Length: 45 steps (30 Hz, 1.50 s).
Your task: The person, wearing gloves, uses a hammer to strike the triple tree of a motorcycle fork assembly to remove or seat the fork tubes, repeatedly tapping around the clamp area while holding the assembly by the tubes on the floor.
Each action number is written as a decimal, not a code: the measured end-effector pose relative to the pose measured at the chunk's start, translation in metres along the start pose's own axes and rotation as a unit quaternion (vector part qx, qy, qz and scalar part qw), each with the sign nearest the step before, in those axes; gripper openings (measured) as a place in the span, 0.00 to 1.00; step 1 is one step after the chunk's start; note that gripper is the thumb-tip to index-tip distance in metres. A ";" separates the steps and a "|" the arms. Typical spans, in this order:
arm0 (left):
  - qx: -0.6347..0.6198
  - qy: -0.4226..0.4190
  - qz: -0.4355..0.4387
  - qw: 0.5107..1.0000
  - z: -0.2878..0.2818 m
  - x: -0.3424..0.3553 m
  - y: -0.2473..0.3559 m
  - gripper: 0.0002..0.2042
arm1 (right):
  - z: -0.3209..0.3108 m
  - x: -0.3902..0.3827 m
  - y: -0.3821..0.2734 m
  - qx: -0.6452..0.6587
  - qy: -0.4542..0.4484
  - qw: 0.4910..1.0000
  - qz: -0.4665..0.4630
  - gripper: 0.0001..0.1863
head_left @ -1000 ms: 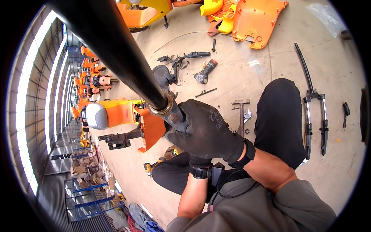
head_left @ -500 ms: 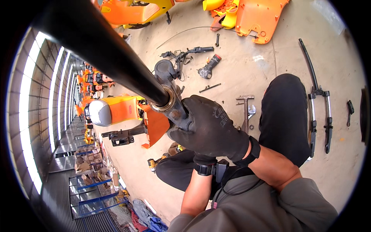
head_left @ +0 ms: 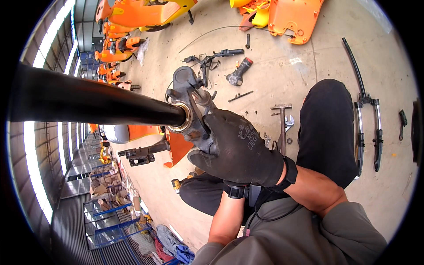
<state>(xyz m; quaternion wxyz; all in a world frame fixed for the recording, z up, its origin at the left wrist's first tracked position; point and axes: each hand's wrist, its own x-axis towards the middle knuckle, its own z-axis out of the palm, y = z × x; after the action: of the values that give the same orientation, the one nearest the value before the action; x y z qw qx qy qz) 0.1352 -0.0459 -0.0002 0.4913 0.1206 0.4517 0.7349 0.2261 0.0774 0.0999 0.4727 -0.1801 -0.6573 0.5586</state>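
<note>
A motor scooter's steering stem, with a long black tube [head_left: 101, 95] and a dark metal fork clamp [head_left: 194, 126] at its near end, points toward the left edge. A shiny bearing ring [head_left: 184, 117] encircles the tube's foot, above the clamp. My right hand [head_left: 240, 148], in a black glove, is closed round the clamp's near side, with the thumb below and the fingers over it. My left hand is hidden under the right one; only its forearm [head_left: 227, 216] and a black wrist strap [head_left: 235, 190] show, so its fingers cannot be made out.
Beyond my hands lie a handlebar [head_left: 206, 66], a cordless power tool [head_left: 240, 71] and a thin rod. Near my right knee are a hammer [head_left: 282, 121] and an adjustable wrench [head_left: 289, 121]. A fork pair [head_left: 369, 106] lies farther right. Orange panels and parked scooters [head_left: 121, 48] stand beyond.
The black tube has swung from slanting up and left to nearly level toward the left. My right hand keeps its grip on the clamp, which has turned with it.
</note>
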 end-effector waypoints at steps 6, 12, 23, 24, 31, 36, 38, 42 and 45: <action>-0.002 0.000 -0.001 1.000 0.000 0.001 -0.003 0.24 | -0.001 0.000 0.001 -0.004 -0.002 1.000 0.009 0.22; -0.005 -0.007 0.002 1.000 0.000 0.005 -0.008 0.24 | -0.001 0.000 0.005 -0.001 -0.001 1.000 0.018 0.23; -0.008 -0.030 0.018 0.999 -0.001 0.010 -0.011 0.24 | -0.002 0.005 0.005 0.053 -0.026 0.997 0.045 0.25; -0.003 -0.034 0.019 0.999 0.000 0.010 -0.010 0.24 | -0.002 0.005 0.005 0.063 -0.033 0.996 0.050 0.25; 0.094 -0.093 0.047 0.990 0.001 0.010 -0.004 0.24 | -0.007 0.004 0.008 0.067 -0.094 0.992 0.054 0.24; 0.400 -0.166 0.136 0.891 0.007 0.014 0.020 0.24 | -0.012 0.005 0.008 0.083 -0.136 0.984 0.077 0.24; 0.437 -0.098 0.142 0.883 0.010 0.007 0.008 0.24 | -0.012 0.006 0.007 0.069 -0.157 0.982 0.076 0.25; -0.045 -0.156 0.047 0.986 0.025 0.008 0.011 0.25 | -0.011 0.005 0.008 0.125 -0.176 0.971 0.105 0.30; 0.078 -0.047 0.053 0.994 0.053 0.005 0.026 0.25 | -0.018 0.006 0.011 0.179 -0.167 0.959 0.140 0.29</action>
<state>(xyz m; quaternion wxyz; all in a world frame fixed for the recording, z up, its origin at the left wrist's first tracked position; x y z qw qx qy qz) 0.1499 -0.0153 0.0483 0.4617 0.2167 0.4771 0.7157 0.2344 0.0954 0.0911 0.2976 -0.0874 -0.5843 0.7500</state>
